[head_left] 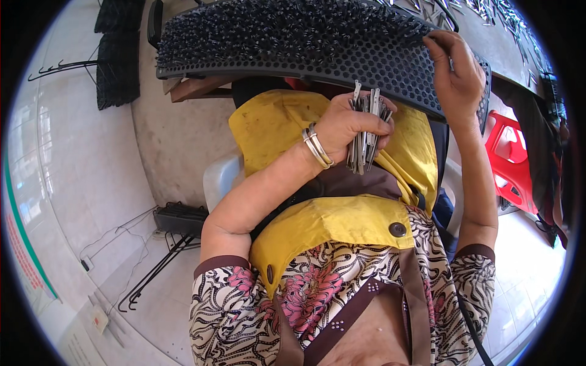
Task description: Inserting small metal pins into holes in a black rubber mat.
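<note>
My left hand (342, 125) is wrapped round a bundle of thin metal strips (364, 143) with small holes in their ends, held above my lap. Across the top of the view lies a black perforated tray (403, 76). Many small dark pieces (274, 33) stand upright in its holes, packed over the far and left part, while the holes show bare along the near edge and at the right. At the tray's right end, my right hand (456, 70) has thumb and forefinger pinched beside the last standing pieces. What is between those fingertips is too small to make out.
Loose metal strips (488, 12) lie scattered on the grey table at the far right. A red plastic stool (510, 158) stands to the right. Black racks (118, 70) with hooked rods are at the left, and another black rack (180, 219) sits low by the wall. A yellow apron (329, 222) covers my lap.
</note>
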Demonstrator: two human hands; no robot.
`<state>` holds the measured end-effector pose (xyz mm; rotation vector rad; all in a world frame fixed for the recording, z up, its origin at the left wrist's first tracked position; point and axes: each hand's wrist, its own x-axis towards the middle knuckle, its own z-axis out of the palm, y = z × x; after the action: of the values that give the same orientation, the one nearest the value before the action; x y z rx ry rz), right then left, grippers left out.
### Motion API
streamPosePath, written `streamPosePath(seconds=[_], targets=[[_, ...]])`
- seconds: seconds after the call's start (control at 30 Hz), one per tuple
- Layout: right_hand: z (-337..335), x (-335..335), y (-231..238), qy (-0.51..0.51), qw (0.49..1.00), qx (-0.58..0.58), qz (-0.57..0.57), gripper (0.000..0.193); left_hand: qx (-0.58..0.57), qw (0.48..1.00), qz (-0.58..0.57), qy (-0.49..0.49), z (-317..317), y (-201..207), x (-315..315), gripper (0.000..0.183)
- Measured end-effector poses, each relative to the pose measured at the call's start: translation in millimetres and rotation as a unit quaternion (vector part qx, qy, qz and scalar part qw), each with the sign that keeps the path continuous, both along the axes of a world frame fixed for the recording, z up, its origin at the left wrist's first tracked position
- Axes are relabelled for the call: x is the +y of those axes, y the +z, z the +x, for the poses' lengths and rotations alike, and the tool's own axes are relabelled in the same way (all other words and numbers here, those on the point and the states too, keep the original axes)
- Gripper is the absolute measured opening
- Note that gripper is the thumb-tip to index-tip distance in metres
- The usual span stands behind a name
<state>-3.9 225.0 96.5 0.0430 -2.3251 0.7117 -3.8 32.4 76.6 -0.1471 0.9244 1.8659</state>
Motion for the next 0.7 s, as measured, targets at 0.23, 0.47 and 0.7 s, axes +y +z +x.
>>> streamPosePath(seconds=[0.23,0.47,0.7], targets=[[-6.9,2.9,-5.7,0.081,0.992,0.067,0.072,0.01,-0.009,1.0,-0.005,-0.001,-0.3,-2.0,0.6,0.025],[-9.4,7.7,-11.3,0.063,0.998,-0.013,-0.004,0.01,-0.007,1.0,-0.002,-0.003,-0.9,-4.7,0.3,0.026],[-13.3,19.9,-10.2,0.091,0.995,-0.028,0.011,0.01,-0.002,1.0,-0.002,-0.006,-0.9,-4.6,-0.6,0.026]])
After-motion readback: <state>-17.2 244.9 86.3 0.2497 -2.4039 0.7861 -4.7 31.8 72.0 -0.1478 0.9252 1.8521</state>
